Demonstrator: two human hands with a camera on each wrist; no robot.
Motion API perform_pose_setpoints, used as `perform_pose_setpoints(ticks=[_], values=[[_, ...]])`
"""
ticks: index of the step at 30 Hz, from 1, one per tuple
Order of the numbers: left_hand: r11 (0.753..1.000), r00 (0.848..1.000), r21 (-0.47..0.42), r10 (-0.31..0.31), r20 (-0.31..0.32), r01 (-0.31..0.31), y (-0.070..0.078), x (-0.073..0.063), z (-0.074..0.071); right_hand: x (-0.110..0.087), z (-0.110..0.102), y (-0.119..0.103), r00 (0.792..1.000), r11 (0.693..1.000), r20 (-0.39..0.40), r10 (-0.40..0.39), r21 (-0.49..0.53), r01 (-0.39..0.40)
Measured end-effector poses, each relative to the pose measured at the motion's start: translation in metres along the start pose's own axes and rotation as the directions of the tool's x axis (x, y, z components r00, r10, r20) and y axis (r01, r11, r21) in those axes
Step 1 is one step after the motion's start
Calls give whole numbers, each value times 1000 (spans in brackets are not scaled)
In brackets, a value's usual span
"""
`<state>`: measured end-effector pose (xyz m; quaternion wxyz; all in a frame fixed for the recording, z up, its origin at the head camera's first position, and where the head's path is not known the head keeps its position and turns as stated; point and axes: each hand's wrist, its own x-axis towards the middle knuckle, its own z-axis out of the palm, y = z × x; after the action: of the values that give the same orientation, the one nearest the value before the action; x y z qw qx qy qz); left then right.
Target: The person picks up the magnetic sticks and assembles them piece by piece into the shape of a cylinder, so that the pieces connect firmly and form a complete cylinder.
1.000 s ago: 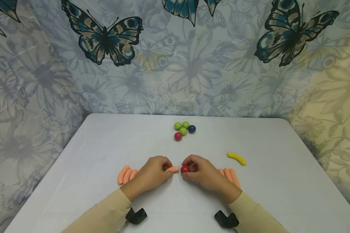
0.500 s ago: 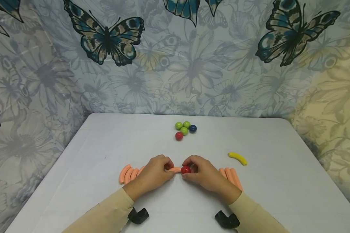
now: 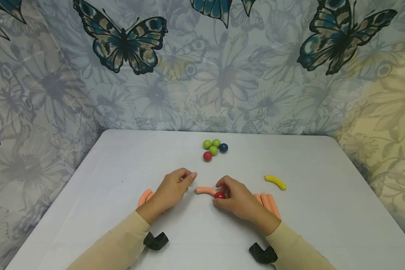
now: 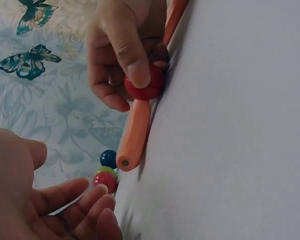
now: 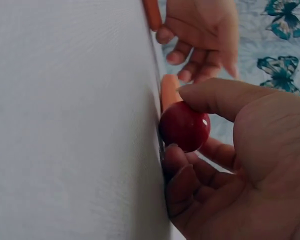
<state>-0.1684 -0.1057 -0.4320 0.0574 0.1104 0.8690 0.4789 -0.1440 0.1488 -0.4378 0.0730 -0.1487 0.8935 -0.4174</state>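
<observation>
Head: red ball (image 3: 219, 195) in right hand (image 3: 239, 198)

Glossy red ball (image 5: 185, 126), pinched in right grip (image 3: 237, 197); curved orange stick (image 3: 204, 190) lying flat, one end against ball.

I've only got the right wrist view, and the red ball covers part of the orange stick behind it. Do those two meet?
Observer: The left wrist view shows no gap: one end of the orange stick looks to be touching the red ball.
Operator: Good. Any more like that ball within sight?
Observer: Yes, five in the head view, grouped near the far edge: three green balls, a blue one and another red one.
Operator: And does anything lie by itself?
Observer: A yellow curved piece does, to the right of the right hand and a little farther from the person.
</observation>
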Motion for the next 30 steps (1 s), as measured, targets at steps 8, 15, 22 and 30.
perform_pose_setpoints(ticks=[8, 15, 22, 30], values=[[972, 997, -220, 79, -11, -79, 2, 7, -22, -1, 0, -7, 991, 985, -26, 134, -105, -136], [959, 997, -275, 57, -50, -68, 7, 18, -37, 0, 3, -5, 989, 987, -115, 97, -116, -111], [967, 997, -250, 39, -67, -55, 15, 42, -35, 0, 3, -3, 979, 983, -164, 121, -121, -141], [961, 999, -277, -1, -48, -12, 18, 70, -18, 0, 0, -3, 968, 968, -194, 156, -164, -189]])
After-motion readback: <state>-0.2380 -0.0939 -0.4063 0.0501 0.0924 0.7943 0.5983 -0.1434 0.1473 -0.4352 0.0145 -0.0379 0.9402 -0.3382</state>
